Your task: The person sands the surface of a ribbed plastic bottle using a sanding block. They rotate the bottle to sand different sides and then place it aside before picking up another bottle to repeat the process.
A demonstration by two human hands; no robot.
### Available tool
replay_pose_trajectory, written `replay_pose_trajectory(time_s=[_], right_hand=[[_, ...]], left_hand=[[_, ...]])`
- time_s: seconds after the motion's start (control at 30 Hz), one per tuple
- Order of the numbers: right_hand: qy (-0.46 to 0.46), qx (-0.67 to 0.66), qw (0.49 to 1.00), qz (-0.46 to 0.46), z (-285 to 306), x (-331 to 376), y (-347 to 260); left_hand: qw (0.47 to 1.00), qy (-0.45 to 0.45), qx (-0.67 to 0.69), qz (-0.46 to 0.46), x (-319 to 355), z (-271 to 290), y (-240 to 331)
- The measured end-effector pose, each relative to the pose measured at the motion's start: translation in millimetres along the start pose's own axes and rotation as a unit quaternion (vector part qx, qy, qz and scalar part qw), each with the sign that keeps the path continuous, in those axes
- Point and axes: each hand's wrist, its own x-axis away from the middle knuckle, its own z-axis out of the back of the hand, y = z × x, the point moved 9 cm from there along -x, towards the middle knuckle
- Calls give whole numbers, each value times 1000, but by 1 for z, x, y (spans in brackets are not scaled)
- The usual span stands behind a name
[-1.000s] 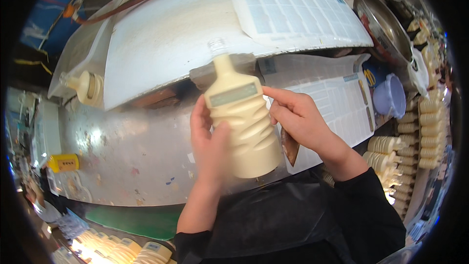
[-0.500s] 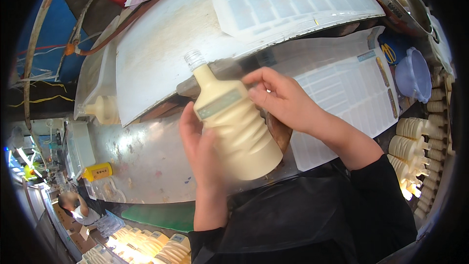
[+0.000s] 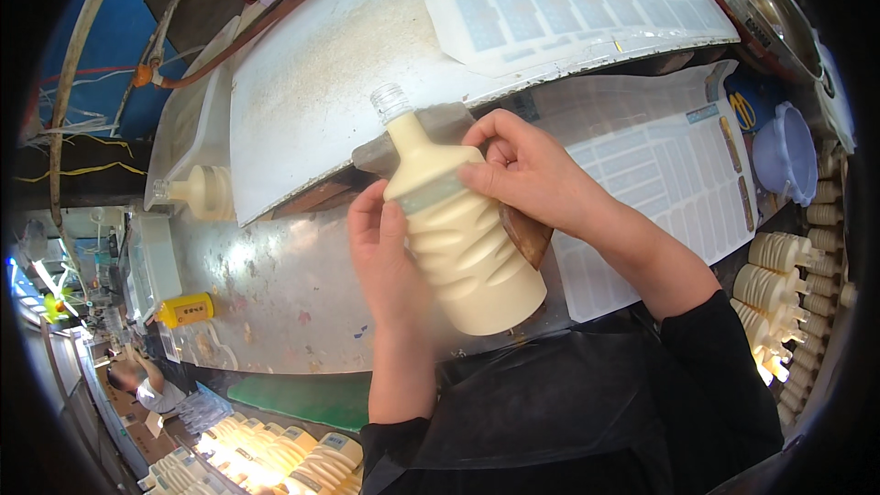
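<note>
Head cam, looking down: both hands are wrapping around a ribbed plastic bottle point(image 3: 458, 238) full of cream-coloured liquid, tilted with its uncapped clear neck pointing up and away over the metal worktop point(image 3: 275, 284). The left hand point(image 3: 385, 261) is cupping the bottle's left side, fingers curled snug against it, thumb along the ribs. The right hand point(image 3: 527, 174) is closing over the upper part, fingertips pressing on a pale band label point(image 3: 431, 192) that's going around the bottle just under the shoulder. So neither hand is open, both are gripping the same bottle.

Labels and packs around it:
- a white sheet of blue-grey rectangular stickers point(image 3: 559, 0) is lying on the big white board point(image 3: 330, 82) up top
- another sticker sheet point(image 3: 660, 183), mostly peeled, is sitting under the right wrist
- a second filled bottle point(image 3: 197, 192) is lying at the left, beside the board
- a small yellow box point(image 3: 188, 310) is sitting lower left
- rows of filled bottles point(image 3: 779, 293) are lining up along the right edge, more bottles point(image 3: 284, 454) at the bottom
- a lilac plastic bowl point(image 3: 784, 151) is sitting at the far right
</note>
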Motion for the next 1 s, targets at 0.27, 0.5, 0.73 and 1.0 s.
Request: replay_pose_trajectory(time_s=[0.27, 0.5, 0.73, 1.0], right_hand=[[4, -5, 1000, 4, -2, 0, 4], [18, -135, 991, -7, 8, 4, 14], [29, -64, 997, 19, 16, 38, 6], [37, -6, 998, 47, 16, 40, 0]], left_hand=[[1000, 1, 10, -5, 0, 1, -1], [998, 12, -62, -20, 4, -1, 5], [995, 5, -92, -27, 26, -13, 6], [995, 10, -97, -31, 28, -15, 10]])
